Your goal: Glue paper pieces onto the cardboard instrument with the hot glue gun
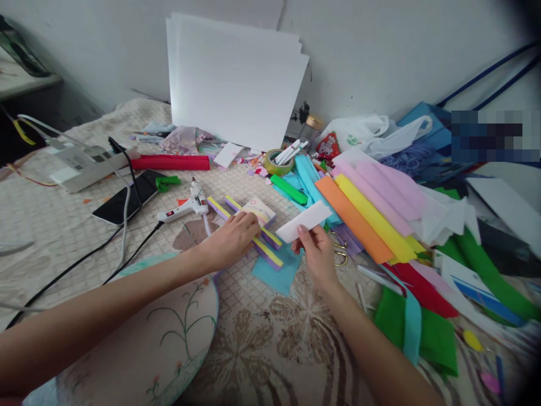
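No lettering anywhere is legible (the print is too small).

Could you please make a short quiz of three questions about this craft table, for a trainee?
1. True or false: the right hand holds a white strip.
2. What does the left hand rest on? A) the glue gun B) the purple and yellow strips C) the phone
3. Which tool lies partly hidden just right of the right hand?

Key
1. True.
2. B.
3. Scissors, of which only the handles show.
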Tool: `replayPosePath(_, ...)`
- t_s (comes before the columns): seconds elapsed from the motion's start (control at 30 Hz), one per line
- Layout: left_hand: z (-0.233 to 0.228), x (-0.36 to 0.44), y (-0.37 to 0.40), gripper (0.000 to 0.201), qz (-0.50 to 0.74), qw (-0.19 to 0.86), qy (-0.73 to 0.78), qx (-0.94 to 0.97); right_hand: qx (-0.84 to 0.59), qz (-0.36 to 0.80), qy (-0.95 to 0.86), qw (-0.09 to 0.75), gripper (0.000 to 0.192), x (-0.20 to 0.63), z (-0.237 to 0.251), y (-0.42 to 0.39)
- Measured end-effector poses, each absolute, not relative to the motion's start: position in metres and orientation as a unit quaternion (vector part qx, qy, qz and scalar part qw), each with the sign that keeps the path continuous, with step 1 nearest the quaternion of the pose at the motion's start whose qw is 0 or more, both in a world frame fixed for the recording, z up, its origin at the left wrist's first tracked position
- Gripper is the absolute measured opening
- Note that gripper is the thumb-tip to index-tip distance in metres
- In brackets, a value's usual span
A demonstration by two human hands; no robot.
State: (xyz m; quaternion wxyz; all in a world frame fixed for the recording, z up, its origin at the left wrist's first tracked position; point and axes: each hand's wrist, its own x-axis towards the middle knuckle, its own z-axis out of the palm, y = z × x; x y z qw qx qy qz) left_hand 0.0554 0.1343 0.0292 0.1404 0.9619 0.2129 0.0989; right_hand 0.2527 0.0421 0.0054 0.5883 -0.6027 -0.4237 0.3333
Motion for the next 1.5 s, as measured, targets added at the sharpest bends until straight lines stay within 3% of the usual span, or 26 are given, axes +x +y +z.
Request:
replayPosePath(0.2, 0.03, 0.054, 0.135, 0.024, 0.124, 0.17, 0.219, 0.953, -0.595, 0.337, -0.421, 0.596, 0.024, 0.253, 0.004, 0.042)
replayPosePath(0.7, 0.043, 0.054, 0.144, 0.022, 0.162, 0.16, 0.248, 0.942, -0.593, 0.337, -0.418, 0.6, 0.023, 0.255, 0.003, 0.043)
replayPosePath(0.9, 0.055, 0.041, 0.118, 0.021, 0.09, 0.251, 0.279, 0.922, -0.602, 0.334, -0.425, 0.588, 0.023, 0.253, 0.009, 0.041)
replayPosePath(1.0, 0.059, 0.028, 0.099, 0.013, 0.001, 0.297, 0.233, 0.926, -0.598, 0.338, -0.457, 0.565, 0.021, 0.25, 0.011, 0.042)
replayPosePath(1.1, 0.058, 0.015, 0.09, 0.011, 0.053, 0.273, 0.262, 0.924, -0.587, 0.345, -0.507, 0.529, 0.02, 0.245, 0.013, 0.046)
replayPosePath(1.23, 0.048, 0.002, 0.091, 0.028, 0.097, 0.203, 0.277, 0.934, -0.593, 0.28, -0.599, 0.459, 0.018, 0.239, 0.019, 0.055)
replayPosePath(1.37, 0.039, -0.005, 0.093, 0.024, 0.108, 0.178, 0.299, 0.931, -0.603, 0.175, -0.679, 0.38, 0.017, 0.234, 0.024, 0.065)
replayPosePath(1.5, 0.037, -0.007, 0.093, 0.02, 0.118, 0.185, 0.305, 0.927, -0.596, 0.166, -0.697, 0.362, 0.017, 0.229, 0.024, 0.069)
